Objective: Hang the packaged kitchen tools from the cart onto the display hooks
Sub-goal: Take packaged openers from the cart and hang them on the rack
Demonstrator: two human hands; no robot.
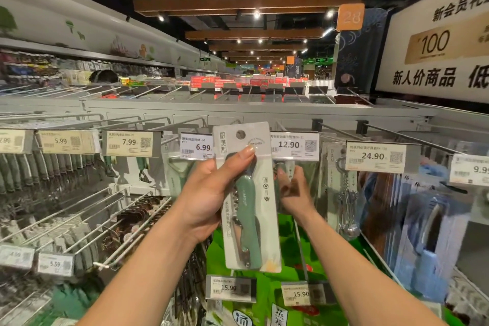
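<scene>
Bright ceiling spotlights (256, 14), soft blur, warped edges

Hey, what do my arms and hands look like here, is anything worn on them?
The left forearm and right forearm are bare to the frame edge, with no sleeves, watch or bracelet in view. The left hand and right hand wear no gloves, and no rings show. The left thumbnail is long and glossy.

Your pack (250, 206) is a pale grey card with a green-handled bottle opener sealed on its front. It stands upright, with a round hole near its top. Your left hand (209, 193) grips its left edge, thumb on the front. The pack is up in the air, not on any of the display hooks (412, 138) yet.
</scene>
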